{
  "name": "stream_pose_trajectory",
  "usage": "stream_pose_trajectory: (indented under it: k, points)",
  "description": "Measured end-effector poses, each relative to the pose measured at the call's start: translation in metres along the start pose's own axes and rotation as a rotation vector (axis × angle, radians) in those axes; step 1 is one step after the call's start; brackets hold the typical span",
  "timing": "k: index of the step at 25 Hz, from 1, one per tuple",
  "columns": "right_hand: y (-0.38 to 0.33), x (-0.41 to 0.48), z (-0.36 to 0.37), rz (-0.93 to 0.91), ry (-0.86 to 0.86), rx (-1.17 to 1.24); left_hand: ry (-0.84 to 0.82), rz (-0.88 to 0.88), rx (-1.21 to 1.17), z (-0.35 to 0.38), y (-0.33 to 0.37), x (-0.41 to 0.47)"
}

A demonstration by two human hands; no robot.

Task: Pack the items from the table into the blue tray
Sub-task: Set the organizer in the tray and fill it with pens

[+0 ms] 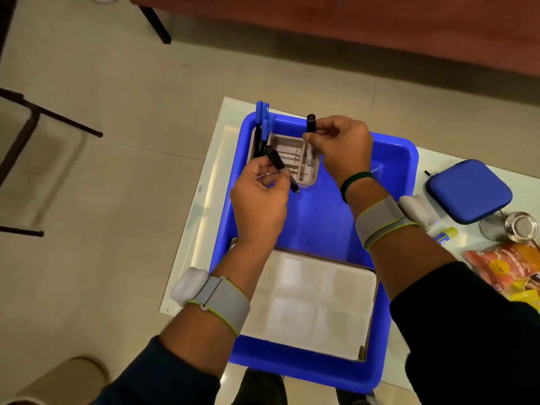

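Both hands [260, 197] [339, 147] each grip a black pen [276, 159] [311, 123]; lower ends hidden.

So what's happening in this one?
A person is packing a blue tray on a white table. Each hand holds a dark pen over a beige organizer standing in the tray's far corner: the left hand grips one pen tilted, the right hand holds another pen upright. Blue-capped pens already stand in the organizer. A white box lies in the near end of the tray. A blue case, a glass and an orange packet remain on the table.
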State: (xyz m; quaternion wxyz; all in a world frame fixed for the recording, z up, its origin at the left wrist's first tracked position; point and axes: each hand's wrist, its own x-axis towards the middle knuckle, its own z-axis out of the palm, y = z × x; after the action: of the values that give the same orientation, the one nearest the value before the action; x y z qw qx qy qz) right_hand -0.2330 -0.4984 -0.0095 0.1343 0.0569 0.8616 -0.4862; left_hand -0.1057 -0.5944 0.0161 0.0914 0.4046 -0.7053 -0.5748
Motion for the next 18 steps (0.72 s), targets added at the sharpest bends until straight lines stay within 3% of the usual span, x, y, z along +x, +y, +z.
stream_pose_trajectory:
  k: [4,8,18]
  points:
    - [0.002,-0.004,-0.001,0.008,0.062,0.076,-0.034,0.024,0.012,0.001,0.001,0.003]
    - [0.002,-0.009,0.003,0.024,0.078,0.007,-0.055,0.035,-0.001,0.003,0.004,0.005]
    - [0.019,-0.008,-0.011,-0.047,0.003,-0.1,-0.034,0.089,-0.013,0.023,0.022,0.017]
